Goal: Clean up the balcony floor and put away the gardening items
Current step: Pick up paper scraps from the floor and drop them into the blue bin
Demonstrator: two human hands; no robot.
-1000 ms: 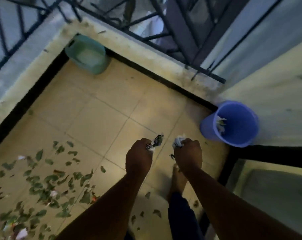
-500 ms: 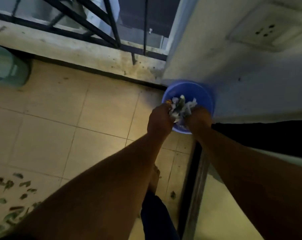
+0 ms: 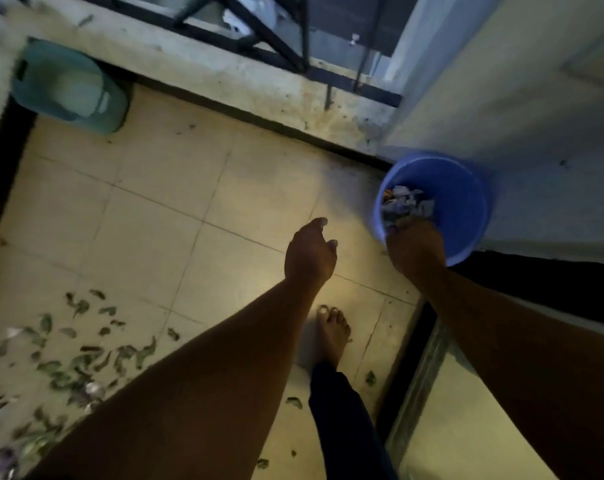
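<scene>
A blue bucket [image 3: 466, 202] stands on the floor in the corner by the wall, with paper scraps and litter [image 3: 406, 202] inside it. My right hand [image 3: 416, 249] is over the bucket's near rim, its fingers pointing down into the bucket and hidden behind the back of the hand. To the left of the bucket, my left hand [image 3: 309, 254] hangs above the tiles with loosely curled fingers and holds nothing. Green leaves and small bits of litter [image 3: 86, 362] are scattered over the tiled floor at the lower left.
A green plastic tub [image 3: 68, 88] sits in the far left corner under the metal railing [image 3: 279, 50]. My bare foot [image 3: 333, 334] stands on the tiles beside a sliding door track [image 3: 414, 375]. A pale wall [image 3: 535, 116] borders the right side.
Both hands carried scraps to the bucket and held them over it. Now the scraps lie inside, and my empty left hand has drawn back to the left.
</scene>
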